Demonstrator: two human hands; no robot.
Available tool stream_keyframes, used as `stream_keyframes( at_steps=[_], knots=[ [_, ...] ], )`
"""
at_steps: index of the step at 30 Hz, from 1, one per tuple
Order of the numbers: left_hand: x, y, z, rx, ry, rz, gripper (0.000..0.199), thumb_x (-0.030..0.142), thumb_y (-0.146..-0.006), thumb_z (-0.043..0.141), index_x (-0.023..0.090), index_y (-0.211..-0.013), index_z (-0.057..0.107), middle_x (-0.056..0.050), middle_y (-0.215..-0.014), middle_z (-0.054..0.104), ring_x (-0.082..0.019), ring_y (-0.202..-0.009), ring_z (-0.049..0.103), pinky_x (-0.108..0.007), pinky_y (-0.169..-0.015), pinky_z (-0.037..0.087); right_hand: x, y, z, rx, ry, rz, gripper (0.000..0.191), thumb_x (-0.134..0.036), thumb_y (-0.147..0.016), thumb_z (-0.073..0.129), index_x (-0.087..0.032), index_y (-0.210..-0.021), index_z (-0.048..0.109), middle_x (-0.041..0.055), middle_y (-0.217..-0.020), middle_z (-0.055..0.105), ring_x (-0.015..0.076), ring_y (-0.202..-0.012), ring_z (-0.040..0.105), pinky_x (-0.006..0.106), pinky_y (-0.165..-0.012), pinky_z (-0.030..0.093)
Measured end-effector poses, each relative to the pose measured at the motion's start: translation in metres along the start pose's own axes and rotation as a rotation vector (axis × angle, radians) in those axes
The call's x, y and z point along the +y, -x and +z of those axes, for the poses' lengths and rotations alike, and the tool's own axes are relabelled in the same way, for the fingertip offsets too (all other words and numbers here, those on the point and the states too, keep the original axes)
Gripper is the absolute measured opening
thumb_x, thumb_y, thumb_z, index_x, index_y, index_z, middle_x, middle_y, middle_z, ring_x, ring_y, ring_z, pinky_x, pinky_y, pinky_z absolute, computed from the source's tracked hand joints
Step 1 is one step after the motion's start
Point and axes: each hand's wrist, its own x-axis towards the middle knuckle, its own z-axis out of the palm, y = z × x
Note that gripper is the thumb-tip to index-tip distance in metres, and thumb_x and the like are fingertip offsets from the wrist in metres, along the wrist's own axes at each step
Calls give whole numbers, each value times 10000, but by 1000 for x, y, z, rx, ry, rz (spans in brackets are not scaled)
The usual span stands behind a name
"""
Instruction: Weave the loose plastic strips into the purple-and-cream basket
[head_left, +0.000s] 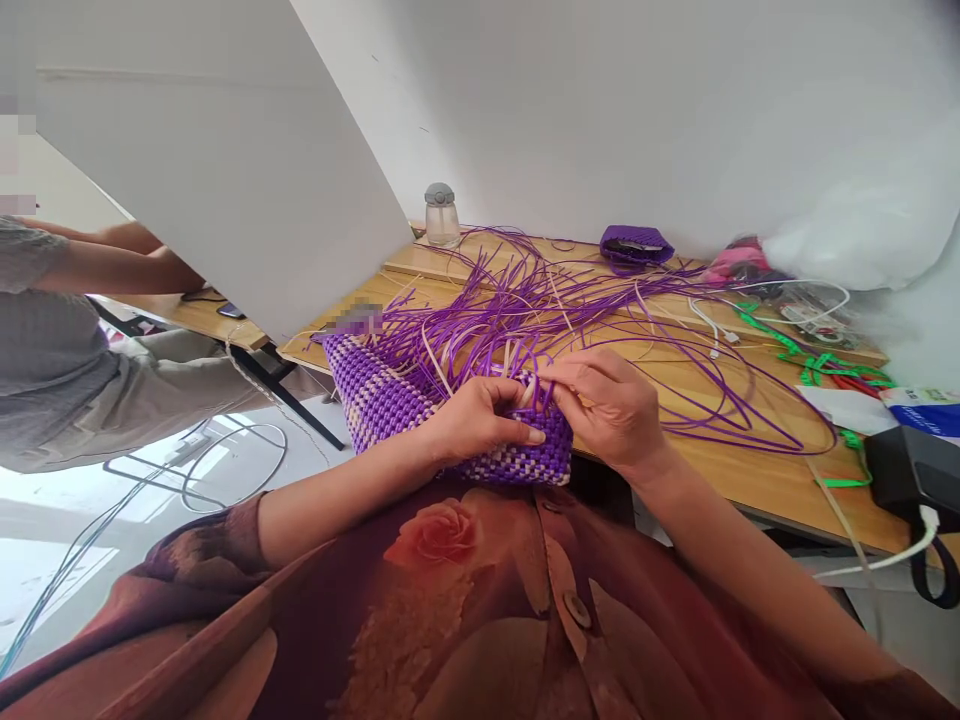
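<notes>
A purple and cream woven basket (375, 390) lies on its side along the table's near edge, against my body. Many loose purple weaving strips (487, 300) fan out from its open edge across the tabletop. My left hand (487, 415) grips the basket's right end, its thumb pressed on the weave and its fingers behind the edge. At the same corner, my right hand (611, 405) pinches a purple strip between thumb and fingertips, close to the left fingers. The strip's exact path through the weave is partly hidden by the fingers.
A wooden table (720, 400) bears a glass bottle (441, 215), a purple woven pouch (636, 245), green strips (817, 360), a white cable (724, 335) and a black box (911, 480). A grey partition (225, 150) stands left; beyond it sits another person (60, 340).
</notes>
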Motion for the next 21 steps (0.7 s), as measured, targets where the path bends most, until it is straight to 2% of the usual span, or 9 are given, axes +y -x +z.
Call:
stream_keyframes(
  at_steps=[1,3,5,8,11,14,17,21],
  knots=[
    [0,0,0,3,1,-5,276,241,-615,854,129,-806,690,-7,-785,675,-134,-732,597,-271,-747,454,4,-1,-4,28,38,-54,217,-138,-891,586,-233,-1021,732,67,-994,720,198,-933,655,344,-866,523],
    [1,1,0,4,9,-18,269,282,-645,845,128,-795,684,-3,-756,658,-121,-700,577,-258,-710,437,10,-6,-15,74,101,-72,233,-159,-904,592,-266,-1044,744,69,-1080,724,222,-1010,657,390,-926,519],
    [1,1,0,-3,20,-28,268,319,-671,832,129,-785,681,1,-728,644,-111,-665,557,-249,-672,421,11,-11,-25,50,120,-59,264,-183,-932,562,-294,-1091,741,56,-1137,725,240,-1093,649,422,-976,501],
    [3,3,0,-25,-28,9,239,320,-709,806,128,-795,693,-18,-764,670,-123,-695,578,-253,-692,436,3,-12,-32,-152,143,-51,309,-227,-980,500,-274,-1211,700,55,-1076,748,228,-1006,683,378,-885,522],
    [5,6,1,-23,-116,68,210,310,-760,763,126,-848,717,-40,-851,709,-146,-778,613,-272,-782,464,-14,-6,-35,-325,295,-39,357,-250,-986,481,-168,-1282,663,102,-934,756,243,-846,685,365,-751,505],
    [6,9,3,1,-102,41,227,335,-761,762,135,-858,716,-30,-844,709,-146,-765,614,-275,-788,469,-30,-2,-39,-418,383,-15,455,-164,-924,472,-90,-1353,605,163,-919,741,300,-892,666,411,-773,487],
    [3,9,5,29,-89,15,275,401,-753,766,141,-810,697,-8,-758,669,-129,-693,575,-257,-701,437,-41,-1,-43,-559,215,155,562,-165,-919,427,-81,-1473,468,151,-884,741,264,-780,676,385,-705,504],
    [2,10,5,39,-127,17,354,483,-768,740,134,-780,682,0,-704,626,-115,-648,519,-252,-633,377,-47,-1,-38,-705,-332,573,587,-267,-1009,330,-213,-1588,251,22,-733,716,162,-593,667,293,-585,529]
  ],
)
